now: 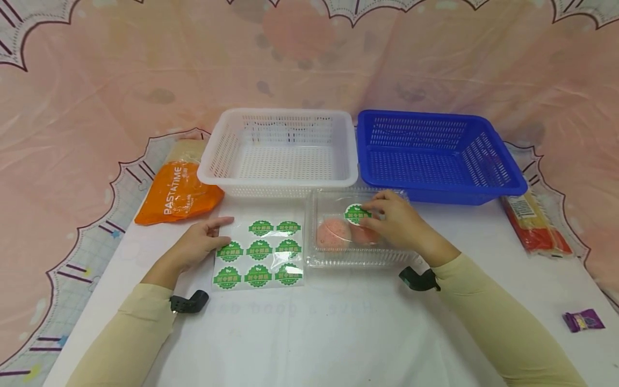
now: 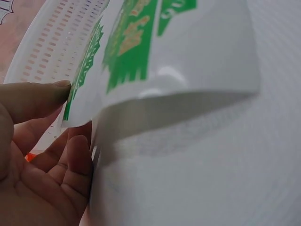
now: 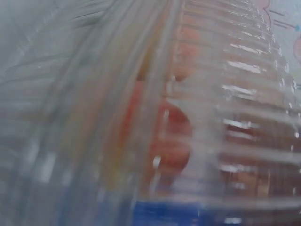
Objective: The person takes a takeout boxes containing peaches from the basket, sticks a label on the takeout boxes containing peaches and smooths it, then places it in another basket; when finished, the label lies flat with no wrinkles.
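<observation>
My left hand (image 1: pixel 197 244) holds the left edge of a white sheet of round green stickers (image 1: pixel 258 275). The left wrist view shows the thumb on top of the sheet (image 2: pixel 207 56) and fingers curled beneath, its near edge lifted. Over the lid of a clear plastic box (image 1: pixel 338 200), my right hand (image 1: pixel 397 223) pinches one loose green sticker (image 1: pixel 357 214) at its right side. Two pink balls (image 1: pixel 333 235) show through the lid, the right one partly covered by the hand. Blurred ribbed walls of the box (image 3: pixel 249 89) fill the right wrist view.
Behind the box stand a white basket (image 1: pixel 278 185) and a blue basket (image 1: pixel 445 193). An orange pasta bag (image 1: pixel 176 191) lies at left. On the right are a red and yellow packet (image 1: pixel 537 223) and a small purple packet (image 1: pixel 583 320).
</observation>
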Tool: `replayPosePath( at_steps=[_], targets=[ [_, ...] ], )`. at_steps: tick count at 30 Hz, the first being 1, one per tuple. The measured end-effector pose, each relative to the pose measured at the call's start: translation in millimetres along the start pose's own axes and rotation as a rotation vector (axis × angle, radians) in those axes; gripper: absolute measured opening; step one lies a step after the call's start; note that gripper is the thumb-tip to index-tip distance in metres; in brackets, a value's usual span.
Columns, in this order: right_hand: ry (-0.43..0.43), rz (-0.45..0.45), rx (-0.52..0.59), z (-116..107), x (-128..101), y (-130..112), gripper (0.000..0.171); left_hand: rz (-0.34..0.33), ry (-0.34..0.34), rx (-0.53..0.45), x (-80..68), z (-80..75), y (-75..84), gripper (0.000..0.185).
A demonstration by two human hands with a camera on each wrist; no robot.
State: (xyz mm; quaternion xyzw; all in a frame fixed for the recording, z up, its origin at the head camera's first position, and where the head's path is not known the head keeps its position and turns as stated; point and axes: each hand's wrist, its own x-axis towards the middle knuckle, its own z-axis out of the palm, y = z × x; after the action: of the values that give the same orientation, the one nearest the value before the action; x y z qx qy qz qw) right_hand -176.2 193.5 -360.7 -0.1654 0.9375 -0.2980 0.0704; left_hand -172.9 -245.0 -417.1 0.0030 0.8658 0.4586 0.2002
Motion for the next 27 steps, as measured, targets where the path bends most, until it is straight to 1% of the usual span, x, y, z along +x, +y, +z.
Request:
replayPosePath(
  at_steps=[6,10,15,18,21,27],
  targets=[
    [0.013,-0.002,-0.008,-2.2,-3.4,-1.0,0.041,-0.011,0.011,0.019,1.3,-0.8,1.7,0.059],
    [0.017,-0.02,-0.021,-5.1,-6.6,-0.1,0.042,-0.03,0.005,0.024,-0.4,-0.8,4.0,0.062],
    [0.004,-0.052,-0.054,-10.6,-11.3,3.6,0.042,-0.044,0.014,0.061,-4.0,-3.3,10.7,0.064],
    [-0.005,-0.076,-0.065,-13.6,-15.9,7.4,0.042,-0.02,0.026,0.091,-7.1,-4.9,17.1,0.063],
    [-0.007,-0.092,-0.046,-16.4,-22.3,11.4,0.043,0.02,0.038,0.114,-10.6,-5.2,24.3,0.062],
    [0.028,-0.101,0.009,-24.8,-35.3,16.2,0.046,0.069,0.057,0.134,-17.8,-1.6,38.6,0.063]
  ],
)
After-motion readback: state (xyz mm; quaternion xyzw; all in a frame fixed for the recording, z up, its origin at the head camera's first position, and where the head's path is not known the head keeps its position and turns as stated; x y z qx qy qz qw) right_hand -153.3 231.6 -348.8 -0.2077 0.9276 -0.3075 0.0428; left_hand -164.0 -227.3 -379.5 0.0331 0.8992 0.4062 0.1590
